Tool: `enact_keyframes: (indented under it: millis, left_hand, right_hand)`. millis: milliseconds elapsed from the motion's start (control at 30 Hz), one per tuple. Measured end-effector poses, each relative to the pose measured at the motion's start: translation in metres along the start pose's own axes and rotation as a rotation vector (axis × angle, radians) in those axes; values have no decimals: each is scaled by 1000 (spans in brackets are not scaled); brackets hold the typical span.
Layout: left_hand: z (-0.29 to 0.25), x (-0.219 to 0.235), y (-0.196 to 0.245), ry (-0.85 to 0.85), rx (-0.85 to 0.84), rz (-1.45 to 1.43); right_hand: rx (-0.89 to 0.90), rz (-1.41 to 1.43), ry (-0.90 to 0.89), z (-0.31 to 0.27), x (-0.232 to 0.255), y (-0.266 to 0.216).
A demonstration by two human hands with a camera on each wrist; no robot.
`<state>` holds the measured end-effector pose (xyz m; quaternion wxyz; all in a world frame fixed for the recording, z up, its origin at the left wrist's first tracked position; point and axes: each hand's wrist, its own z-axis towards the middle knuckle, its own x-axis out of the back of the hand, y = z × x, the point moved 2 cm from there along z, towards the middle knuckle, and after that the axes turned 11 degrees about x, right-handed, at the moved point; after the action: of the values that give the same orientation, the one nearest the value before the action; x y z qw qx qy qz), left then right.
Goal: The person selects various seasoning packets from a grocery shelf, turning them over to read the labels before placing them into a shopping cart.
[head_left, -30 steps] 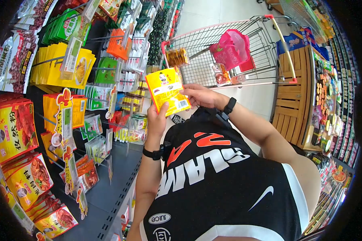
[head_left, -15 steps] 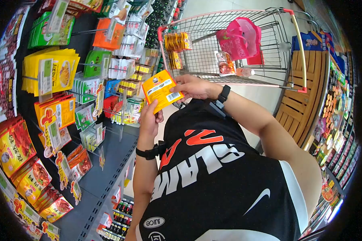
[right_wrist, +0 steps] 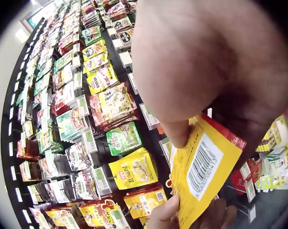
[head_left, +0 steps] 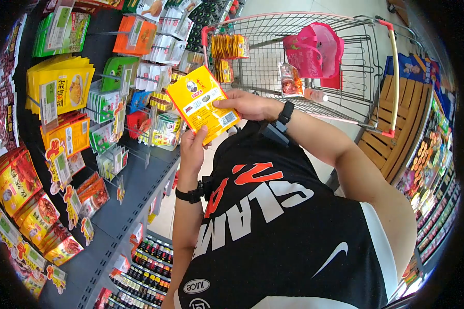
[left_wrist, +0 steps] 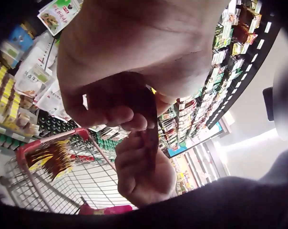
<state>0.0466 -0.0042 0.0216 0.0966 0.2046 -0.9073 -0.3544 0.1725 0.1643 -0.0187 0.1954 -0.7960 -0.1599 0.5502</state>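
Note:
A flat yellow seasoning packet (head_left: 201,105) with red edges is held up in front of the body, its printed back and barcode facing me. My left hand (head_left: 192,149) pinches its lower edge, thumb on the near face. At the right edge, my right hand (head_left: 250,105) grips the packet with the thumb lying across the print. The right wrist view shows the packet (right_wrist: 201,167) close up, with the left thumb at its lower end. In the left wrist view the left hand (left_wrist: 134,52) hides most of the packet.
A wire shopping cart (head_left: 265,49) stands ahead, holding a pink bag (head_left: 314,51), a bundle of yellow packets (head_left: 229,46), a red food pack (head_left: 291,80) and a small bottle (head_left: 316,95). Hanging seasoning packets (head_left: 62,90) line the shelf on the left. A slatted wooden stand (head_left: 392,129) is at right.
The packet tilted back, then came up again toward me, now a little further left, both hands still on it. The shelf and cart have shifted in view as the head turned.

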Motion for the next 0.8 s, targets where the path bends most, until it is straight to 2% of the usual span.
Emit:
enact_keyframes:
  millis: [200,300,400,500,600,700,800]
  left_hand:
    - [-6,-18,1,124,35,-193]
    - [-12,-24,5,147,-33,-155]
    - [-12,-23,-1,164,-74,-121]
    - [-12,-24,-3,191,-88,-104]
    - [-8,-29,4,218,-63,-165]
    - [3,-29,3,226,-9,-210]
    - [7,-29,2,189,69,-205]
  right_hand:
    - [-83,-27,-113,6,18,13]
    - [-122,-19,-54,6,14,18]
    - [-170,-19,-87,0,4,9]
    - [-137,46,-149,-1,5,19]
    - [-205,167,-122,-3,9,26]
    - [-205,243,-7,-3,11,29]
    - [-145,259,8,0,18,31]
